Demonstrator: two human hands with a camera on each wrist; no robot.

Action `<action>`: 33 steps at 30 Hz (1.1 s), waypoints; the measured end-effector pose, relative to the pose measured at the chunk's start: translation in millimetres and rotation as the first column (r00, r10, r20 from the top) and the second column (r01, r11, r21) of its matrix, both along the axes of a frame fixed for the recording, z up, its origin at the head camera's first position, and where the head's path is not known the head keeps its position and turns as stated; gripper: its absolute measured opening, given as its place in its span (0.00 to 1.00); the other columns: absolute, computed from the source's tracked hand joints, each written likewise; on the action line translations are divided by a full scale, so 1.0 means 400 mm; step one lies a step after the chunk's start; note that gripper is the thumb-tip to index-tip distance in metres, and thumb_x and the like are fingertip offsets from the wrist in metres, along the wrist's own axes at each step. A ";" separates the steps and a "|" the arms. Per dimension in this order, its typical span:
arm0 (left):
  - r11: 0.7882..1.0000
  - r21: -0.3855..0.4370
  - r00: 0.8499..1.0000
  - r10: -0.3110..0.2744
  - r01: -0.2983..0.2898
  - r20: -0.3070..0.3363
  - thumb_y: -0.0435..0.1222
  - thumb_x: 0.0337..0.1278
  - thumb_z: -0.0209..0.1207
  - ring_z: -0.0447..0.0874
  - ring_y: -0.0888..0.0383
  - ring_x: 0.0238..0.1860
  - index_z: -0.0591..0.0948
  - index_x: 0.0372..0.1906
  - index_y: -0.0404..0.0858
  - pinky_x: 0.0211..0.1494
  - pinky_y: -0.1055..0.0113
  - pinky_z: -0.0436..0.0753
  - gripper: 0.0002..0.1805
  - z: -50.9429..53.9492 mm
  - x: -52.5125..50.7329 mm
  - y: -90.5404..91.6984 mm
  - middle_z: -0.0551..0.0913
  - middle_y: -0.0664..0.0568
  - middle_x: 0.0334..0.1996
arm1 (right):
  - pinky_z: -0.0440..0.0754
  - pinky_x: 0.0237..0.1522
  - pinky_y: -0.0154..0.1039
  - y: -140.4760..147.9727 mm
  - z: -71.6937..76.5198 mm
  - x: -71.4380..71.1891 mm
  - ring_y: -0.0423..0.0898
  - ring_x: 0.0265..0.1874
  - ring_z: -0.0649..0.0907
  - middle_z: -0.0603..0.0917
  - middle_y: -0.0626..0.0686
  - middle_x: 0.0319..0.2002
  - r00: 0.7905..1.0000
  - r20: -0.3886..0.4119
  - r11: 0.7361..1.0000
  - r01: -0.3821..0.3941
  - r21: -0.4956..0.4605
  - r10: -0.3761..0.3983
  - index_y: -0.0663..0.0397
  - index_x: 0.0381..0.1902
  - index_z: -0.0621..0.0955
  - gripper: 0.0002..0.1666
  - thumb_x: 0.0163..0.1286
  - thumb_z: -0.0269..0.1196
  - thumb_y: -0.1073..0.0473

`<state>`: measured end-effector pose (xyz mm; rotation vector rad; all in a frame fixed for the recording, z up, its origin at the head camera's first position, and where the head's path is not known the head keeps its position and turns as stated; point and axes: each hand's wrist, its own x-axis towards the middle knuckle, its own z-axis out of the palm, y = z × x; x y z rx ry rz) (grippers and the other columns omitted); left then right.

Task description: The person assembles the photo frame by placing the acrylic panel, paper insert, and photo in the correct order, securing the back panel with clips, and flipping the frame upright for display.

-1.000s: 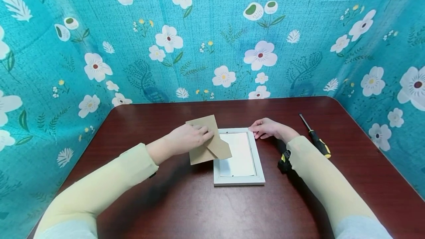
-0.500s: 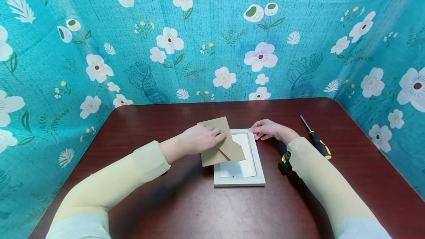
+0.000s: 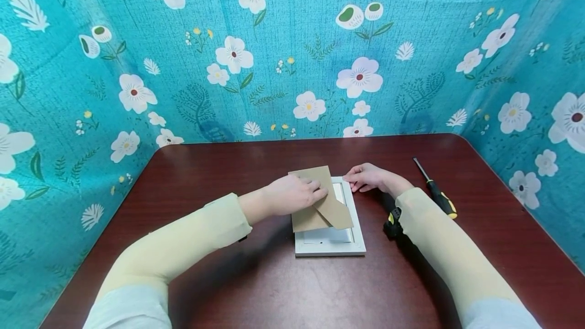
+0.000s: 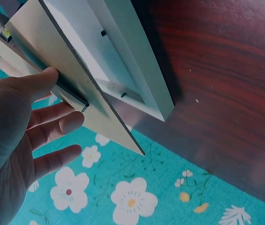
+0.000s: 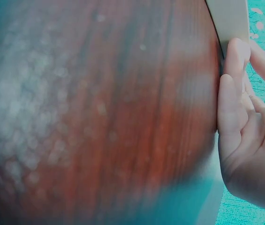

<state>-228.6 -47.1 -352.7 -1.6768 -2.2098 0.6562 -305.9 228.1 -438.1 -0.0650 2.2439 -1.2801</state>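
My left hand [image 3: 294, 194] holds a brown backing board [image 3: 305, 221] tilted over a white picture frame [image 3: 329, 254]. In the left wrist view, the thumb and fingers of the left hand [image 4: 10, 126] pinch the stand leg [image 4: 71, 96] on the board's back. The frame lies back side up, with a white sheet [image 3: 315, 237] and small dark tabs [image 4: 103, 33] along its inner edge. My right hand [image 3: 367, 177] pinches the frame's far right corner; in the right wrist view, the fingertips meet the frame's pale edge [image 5: 230, 21].
A black and yellow screwdriver [image 3: 440, 194] lies on the dark red table [image 3: 329, 293] to the right. Beside the right cuff is a small black and yellow object [image 3: 391, 225]. A blue flowered curtain [image 3: 274, 65] stands behind and along both sides.
The left hand has carried the backing board rightward, from the frame's left side to over most of its opening. The right hand and the frame have stayed put.
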 end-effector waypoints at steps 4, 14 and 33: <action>1.000 -0.020 1.000 0.006 -0.005 0.013 0.30 0.68 0.52 0.81 0.59 0.35 0.76 0.57 0.42 0.29 0.69 0.78 0.16 -0.008 0.004 0.017 0.80 0.54 0.39 | 0.80 0.35 0.36 -0.001 0.000 -0.001 0.42 0.28 0.81 0.83 0.51 0.27 1.000 0.002 1.000 0.008 -0.002 -0.008 0.65 0.53 0.76 0.24 0.71 0.61 0.50; 0.995 -0.094 1.000 0.026 -0.025 0.004 0.30 0.67 0.53 0.81 0.59 0.39 0.73 0.63 0.45 0.33 0.68 0.80 0.21 -0.027 0.011 0.046 0.80 0.54 0.50 | 0.80 0.35 0.35 -0.002 0.000 -0.001 0.41 0.28 0.81 0.83 0.50 0.28 1.000 -0.003 1.000 0.009 -0.008 -0.009 0.66 0.54 0.76 0.24 0.71 0.60 0.51; 0.994 -0.103 0.998 -0.037 0.032 -0.041 0.31 0.67 0.52 0.80 0.60 0.31 0.74 0.59 0.45 0.28 0.70 0.77 0.18 -0.061 0.020 0.068 0.79 0.57 0.40 | 0.80 0.34 0.35 0.000 0.001 0.005 0.41 0.28 0.82 0.83 0.50 0.27 1.000 -0.005 1.000 0.004 -0.024 -0.004 0.67 0.53 0.75 0.22 0.72 0.60 0.52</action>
